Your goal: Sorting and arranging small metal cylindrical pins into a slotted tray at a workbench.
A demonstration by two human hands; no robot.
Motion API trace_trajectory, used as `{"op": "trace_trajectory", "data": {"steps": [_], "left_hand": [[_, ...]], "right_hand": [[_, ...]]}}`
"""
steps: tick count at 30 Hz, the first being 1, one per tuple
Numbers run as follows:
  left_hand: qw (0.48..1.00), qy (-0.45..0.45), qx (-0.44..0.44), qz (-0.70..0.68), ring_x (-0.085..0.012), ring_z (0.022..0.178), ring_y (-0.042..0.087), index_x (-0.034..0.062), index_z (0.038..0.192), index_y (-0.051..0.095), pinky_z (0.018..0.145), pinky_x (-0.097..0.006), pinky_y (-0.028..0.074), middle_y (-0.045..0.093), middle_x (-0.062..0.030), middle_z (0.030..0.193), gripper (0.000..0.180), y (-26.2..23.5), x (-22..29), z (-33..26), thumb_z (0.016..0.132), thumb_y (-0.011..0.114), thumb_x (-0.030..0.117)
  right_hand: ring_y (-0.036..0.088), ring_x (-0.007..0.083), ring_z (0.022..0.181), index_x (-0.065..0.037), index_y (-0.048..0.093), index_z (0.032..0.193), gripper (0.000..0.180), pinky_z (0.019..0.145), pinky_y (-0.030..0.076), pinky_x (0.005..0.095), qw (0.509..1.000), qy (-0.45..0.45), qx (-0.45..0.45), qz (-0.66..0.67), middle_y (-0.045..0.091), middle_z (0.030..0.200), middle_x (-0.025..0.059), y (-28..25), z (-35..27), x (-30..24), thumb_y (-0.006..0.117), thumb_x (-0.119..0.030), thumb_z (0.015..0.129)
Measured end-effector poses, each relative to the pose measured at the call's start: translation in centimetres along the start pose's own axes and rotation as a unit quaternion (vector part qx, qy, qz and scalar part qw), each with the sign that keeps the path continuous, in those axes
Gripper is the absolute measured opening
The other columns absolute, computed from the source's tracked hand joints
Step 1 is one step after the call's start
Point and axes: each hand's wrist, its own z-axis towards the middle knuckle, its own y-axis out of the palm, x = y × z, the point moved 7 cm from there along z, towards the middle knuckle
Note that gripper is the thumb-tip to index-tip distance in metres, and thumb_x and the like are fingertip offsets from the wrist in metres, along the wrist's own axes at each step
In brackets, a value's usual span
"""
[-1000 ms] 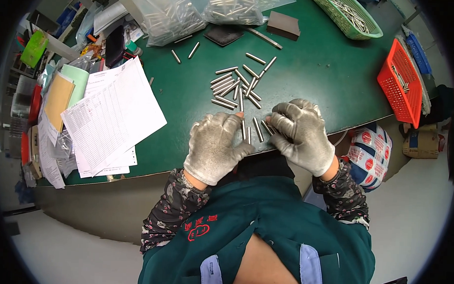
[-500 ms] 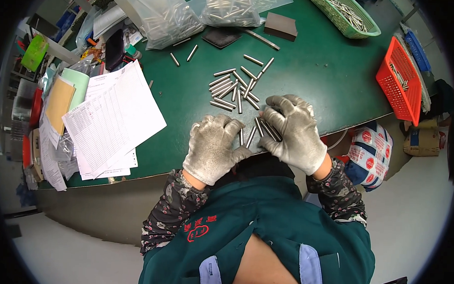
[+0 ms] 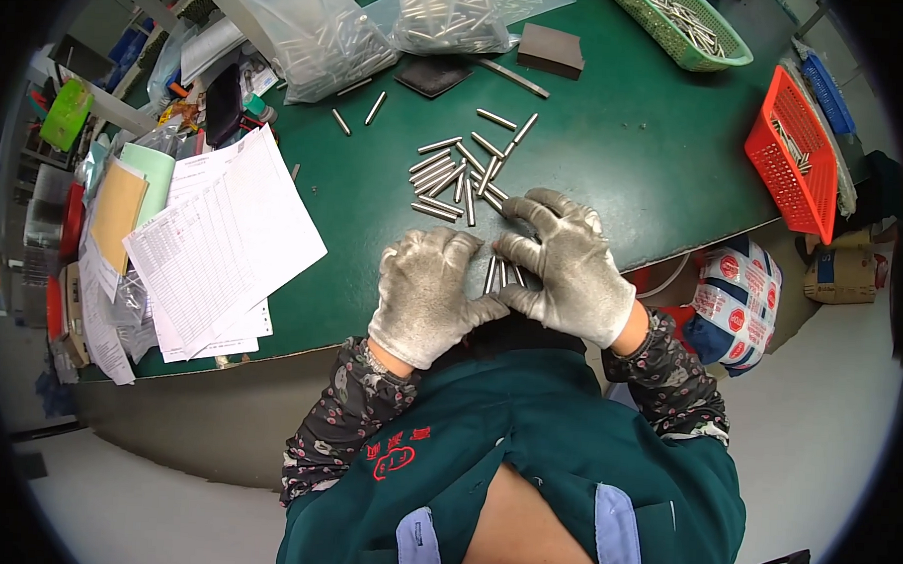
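A small row of metal pins (image 3: 503, 274) lies at the table's near edge, between my two gloved hands. My left hand (image 3: 426, 291) rests on the table left of the pins, fingers bent and thumb spread toward their near ends. Curved over the row from the right, my right hand (image 3: 571, 271) holds the pins between its thumb and fingers, hiding part of them. Its index finger reaches toward a loose pile of similar pins (image 3: 437, 172) just beyond. Both gloves are whitish grey and worn.
Clear bags of pins (image 3: 325, 54) stand at the back, near a dark block (image 3: 551, 51) and a flat black pad (image 3: 434, 76). Papers (image 3: 229, 244) cover the left side. A green basket (image 3: 713, 60) and a red basket (image 3: 788, 184) hold more pins at the right.
My right hand has shifted left, closer to my left hand, drawing the near pins together into a tighter, more parallel row. My left hand has barely moved.
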Motion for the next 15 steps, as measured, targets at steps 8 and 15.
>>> {"op": "trace_trajectory", "data": {"steps": [8,15], "left_hand": [[1.0,-0.009,0.001,-0.012,-0.027,0.089,0.056,0.0099,0.087,0.067,0.082,-0.041,0.043,0.06,-0.0068,0.091,0.028,-0.5,-0.1,-0.3,0.063,0.074,0.022],[0.995,-0.049,0.005,0.086,-0.0263,0.081,0.057,0.0092,0.07,0.065,0.075,-0.041,0.042,0.06,-0.0062,0.073,0.012,-0.4,0.4,0.0,0.068,0.065,0.021]], "right_hand": [[0.049,0.0346,0.113,-0.006,0.065,0.099,0.038,0.092,0.039,0.0473,0.998,0.027,0.059,0.017,0.056,0.117,0.0149,-2.3,-0.3,1.9,0.069,-0.025,0.066],[0.057,0.0296,0.092,-0.005,0.068,0.09,0.021,0.085,0.042,0.0412,0.984,0.129,0.123,0.021,0.065,0.094,0.0106,-3.8,-2.8,4.9,0.063,-0.009,0.07]]}}
